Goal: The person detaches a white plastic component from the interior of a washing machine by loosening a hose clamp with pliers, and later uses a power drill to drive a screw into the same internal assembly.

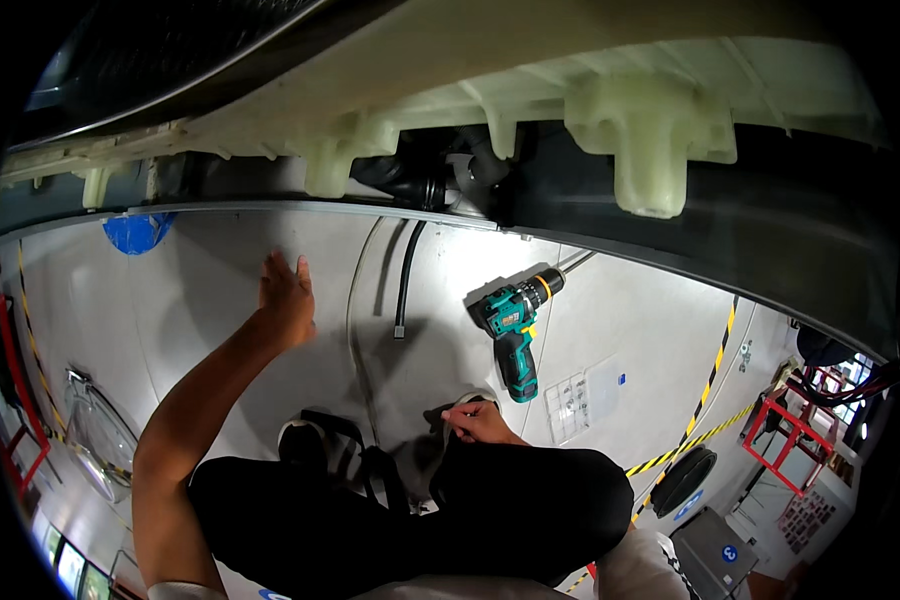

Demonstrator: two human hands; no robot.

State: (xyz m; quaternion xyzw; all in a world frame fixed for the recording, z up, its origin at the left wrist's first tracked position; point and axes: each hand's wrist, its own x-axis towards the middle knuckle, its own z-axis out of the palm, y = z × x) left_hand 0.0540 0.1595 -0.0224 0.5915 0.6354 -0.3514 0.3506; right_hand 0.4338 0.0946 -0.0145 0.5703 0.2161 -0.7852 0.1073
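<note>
Drill, a cordless teal-and-black tool with a yellow ring, lay on the pale grey floor, its chuck and long thin bit pointing up and right toward the lower edge of a dark smooth panel, its handle slanting back toward the person. Open floor stretched rightward to a yellow-and-black striped tape; leftward hung a black square-tipped cable. The left hand was open, fingers slightly spread, apparently holding nothing. The right hand, near the drill's base, had curled fingers; whether it pinched anything could not be told.
</note>
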